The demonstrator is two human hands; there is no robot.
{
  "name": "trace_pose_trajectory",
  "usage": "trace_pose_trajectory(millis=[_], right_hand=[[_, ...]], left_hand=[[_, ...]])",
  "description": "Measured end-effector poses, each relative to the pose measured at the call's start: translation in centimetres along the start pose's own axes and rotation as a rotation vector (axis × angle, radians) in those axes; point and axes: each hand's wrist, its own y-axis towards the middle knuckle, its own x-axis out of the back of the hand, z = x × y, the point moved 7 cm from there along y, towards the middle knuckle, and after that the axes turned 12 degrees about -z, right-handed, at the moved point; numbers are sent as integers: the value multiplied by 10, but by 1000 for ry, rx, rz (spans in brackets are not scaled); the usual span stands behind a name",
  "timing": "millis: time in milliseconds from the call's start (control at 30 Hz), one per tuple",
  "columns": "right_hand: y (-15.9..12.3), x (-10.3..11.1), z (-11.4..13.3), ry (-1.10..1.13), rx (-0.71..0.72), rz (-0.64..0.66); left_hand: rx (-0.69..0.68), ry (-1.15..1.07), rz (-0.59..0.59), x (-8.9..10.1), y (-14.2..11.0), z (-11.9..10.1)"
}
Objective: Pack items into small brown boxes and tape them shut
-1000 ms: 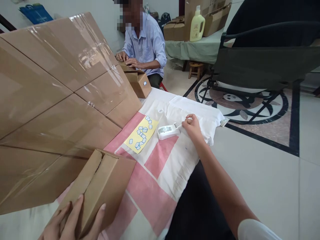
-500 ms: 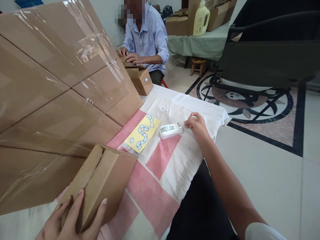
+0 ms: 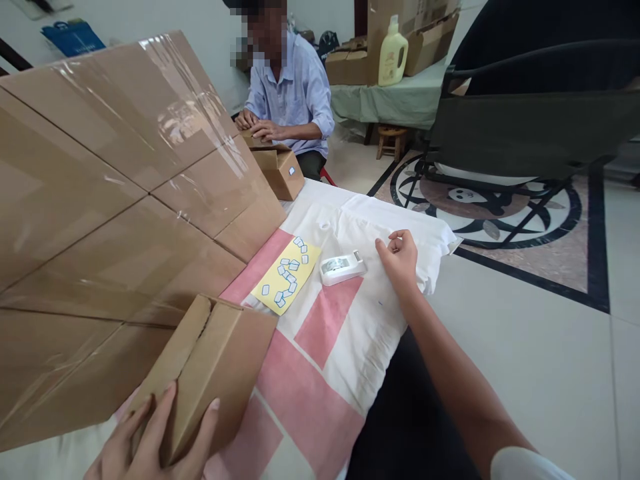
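My left hand grips the near end of a closed brown cardboard box, fingers spread over its top and side. The box lies on the cloth, a seam running along its top. My right hand is raised over the cloth, fingers curled in and thumb near them; whatever they may hold is too small to see. Left of that hand lies a white tape dispenser, apart from it. Beside the dispenser is a yellow card bearing several small blue-edged white stickers.
A tall stack of taped cartons stands along the left. At the far end a person rests both hands on another box. The pink and white cloth covers the table. A dark folding chair stands to the right.
My right hand has moved slightly right, away from the dispenser, and its fingers curl in more. The view has tilted up slightly. My left hand stays on the box.
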Motion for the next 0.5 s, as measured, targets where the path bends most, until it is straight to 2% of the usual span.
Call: trace_pose_trajectory(millis=[100,167,233,400,500], right_hand=[[-6,7,20,75,276,-36],[-14,6,33,119,472,15],[-22,-1,37,81,590,93],[-25,-19,25,-87,616,196],[-30,-23,23,-101,658,256]], left_hand=[[-51,0,-40,-1,-1,2],[-88,3,-65,-2,-1,2],[-107,-1,-90,-3,0,2],[-128,-13,-134,-2,2,0],[-81,13,-78,-2,1,-1]])
